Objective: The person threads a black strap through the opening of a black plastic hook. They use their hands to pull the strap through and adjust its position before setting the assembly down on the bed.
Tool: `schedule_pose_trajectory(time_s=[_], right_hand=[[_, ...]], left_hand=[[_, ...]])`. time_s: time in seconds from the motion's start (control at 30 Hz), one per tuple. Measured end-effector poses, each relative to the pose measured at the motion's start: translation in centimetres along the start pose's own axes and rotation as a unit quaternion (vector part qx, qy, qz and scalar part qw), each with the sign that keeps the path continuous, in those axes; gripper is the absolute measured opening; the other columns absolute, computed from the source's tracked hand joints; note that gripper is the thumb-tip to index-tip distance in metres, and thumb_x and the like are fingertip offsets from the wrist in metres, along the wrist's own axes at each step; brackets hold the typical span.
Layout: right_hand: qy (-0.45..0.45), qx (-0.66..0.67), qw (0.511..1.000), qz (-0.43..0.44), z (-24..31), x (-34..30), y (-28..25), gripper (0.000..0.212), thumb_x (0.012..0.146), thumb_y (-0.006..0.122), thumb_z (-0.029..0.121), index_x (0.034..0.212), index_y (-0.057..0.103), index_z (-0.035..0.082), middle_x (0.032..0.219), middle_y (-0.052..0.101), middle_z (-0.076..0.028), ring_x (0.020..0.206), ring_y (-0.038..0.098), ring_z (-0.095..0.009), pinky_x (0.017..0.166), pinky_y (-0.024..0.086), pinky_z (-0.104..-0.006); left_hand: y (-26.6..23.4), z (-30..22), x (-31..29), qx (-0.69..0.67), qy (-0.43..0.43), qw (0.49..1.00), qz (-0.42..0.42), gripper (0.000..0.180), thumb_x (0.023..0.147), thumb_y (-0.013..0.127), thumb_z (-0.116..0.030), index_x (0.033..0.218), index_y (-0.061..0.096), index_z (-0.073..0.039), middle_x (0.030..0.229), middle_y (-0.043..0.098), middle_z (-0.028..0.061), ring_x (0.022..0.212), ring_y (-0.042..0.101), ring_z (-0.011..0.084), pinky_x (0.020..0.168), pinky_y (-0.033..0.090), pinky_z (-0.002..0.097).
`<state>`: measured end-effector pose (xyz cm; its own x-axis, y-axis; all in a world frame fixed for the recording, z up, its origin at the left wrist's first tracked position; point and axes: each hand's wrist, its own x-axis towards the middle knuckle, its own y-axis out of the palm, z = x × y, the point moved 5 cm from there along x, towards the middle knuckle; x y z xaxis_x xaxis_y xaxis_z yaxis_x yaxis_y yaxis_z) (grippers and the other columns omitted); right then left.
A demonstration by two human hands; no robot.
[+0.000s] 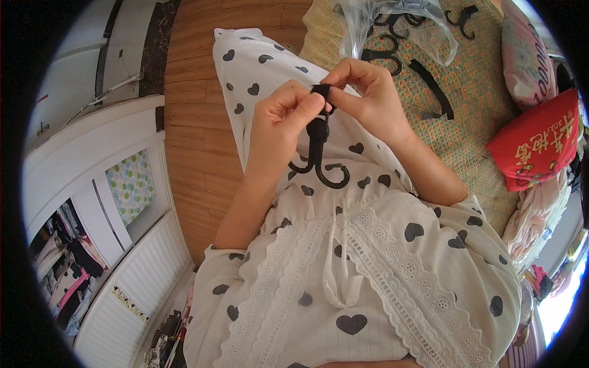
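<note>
Grip: one black strap point(320, 90) is pinched closely by the left hand point(284, 113) and right hand point(369, 92).
Hook: one black double hook point(316, 144), two curled prongs turned near, is held above the dress point(380, 164).
Far right: one loose strip point(435, 89) and one clear bag point(353, 30) are laid on the patterned mat point(472, 147).

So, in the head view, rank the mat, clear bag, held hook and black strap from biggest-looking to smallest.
1. Mat
2. Clear bag
3. Held hook and black strap: unsure, as the hook is nearer the camera.
</note>
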<state>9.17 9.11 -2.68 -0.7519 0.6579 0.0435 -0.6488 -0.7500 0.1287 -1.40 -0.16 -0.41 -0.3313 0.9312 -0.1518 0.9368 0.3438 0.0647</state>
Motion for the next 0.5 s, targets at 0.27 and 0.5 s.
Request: schedule_pose_trajectory(time_s=[0.27, 0.5], right_hand=[[0.081, 0.208, 0.974, 0.029, -0.5, 0.3, -0.1, 0.017, 0.089, 0.057, 0.013, 0.096, 0.061, -0.001, 0.083, 0.062, -0.005, 0.07, 0.057, -0.01, 0.066, 0.046, -0.0232], [-0.018, -0.1, 0.994, 0.029, 2.0, -0.1, -0.6, 0.023, 0.08, 0.053, -0.007, 0.1, 0.063, 0.001, 0.087, 0.062, -0.005, 0.074, 0.06, -0.01, 0.069, 0.048, -0.0222]], left_hand=[[-0.1, 2.6, 0.1, -0.357, -0.137, 0.923, 0.04, 0.026, 0.094, 0.051, -0.026, 0.083, 0.06, -0.006, 0.078, 0.058, -0.002, 0.063, 0.043, 0.0049, 0.062, 0.036, 0.021], [0.1, 2.1, -0.3, -0.138, -0.169, 0.975, -0.027, 0.028, 0.094, 0.051, -0.027, 0.084, 0.063, -0.003, 0.078, 0.059, -0.003, 0.061, 0.042, 0.0042, 0.06, 0.036, 0.0191]])
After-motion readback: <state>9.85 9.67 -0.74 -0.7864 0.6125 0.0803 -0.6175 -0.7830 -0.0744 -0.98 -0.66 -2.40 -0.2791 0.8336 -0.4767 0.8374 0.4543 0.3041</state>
